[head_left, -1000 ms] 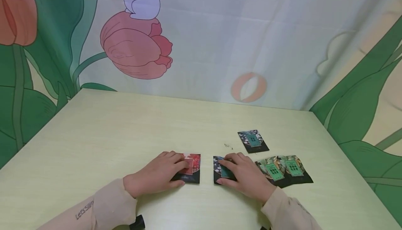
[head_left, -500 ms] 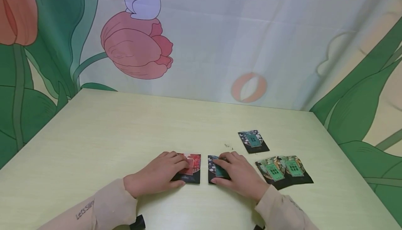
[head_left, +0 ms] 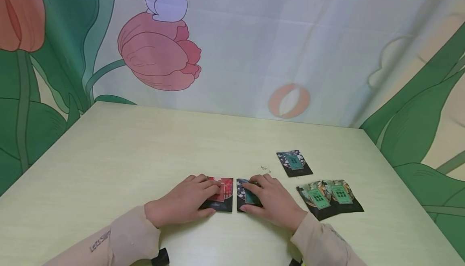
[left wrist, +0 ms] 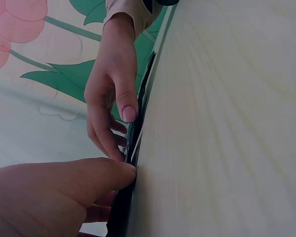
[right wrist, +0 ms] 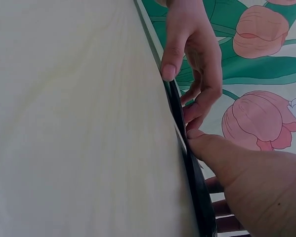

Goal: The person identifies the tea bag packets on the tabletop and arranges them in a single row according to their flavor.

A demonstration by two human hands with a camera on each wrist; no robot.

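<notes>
In the head view, my left hand [head_left: 187, 202] is on a red-and-black packet [head_left: 226, 194], fingers bent over its top and thumb at its near edge. To the right, my right hand [head_left: 272, 201] holds a packet with dark blue floral print and a teal label [head_left: 241, 195] in the same way. Both packets lie flat, side by side, a narrow gap between their facing edges. In the left wrist view, the left thumb [left wrist: 108, 177] touches a dark packet edge. The right thumb [right wrist: 214, 150] does likewise in the right wrist view. Parts of both packets are hidden under the hands.
A similar blue floral packet [head_left: 295, 163] lies farther back on the right. Two green-labelled packets [head_left: 336, 195] lie together, partly overlapping, right of my right hand. Small dark specks [head_left: 266, 169] mark the pale table [head_left: 152, 145]. A printed curtain [head_left: 232, 56] hangs behind it.
My right hand has slid its blue packet left across the table, narrowing the gap to the red packet. My left hand and the other packets have stayed in place.
</notes>
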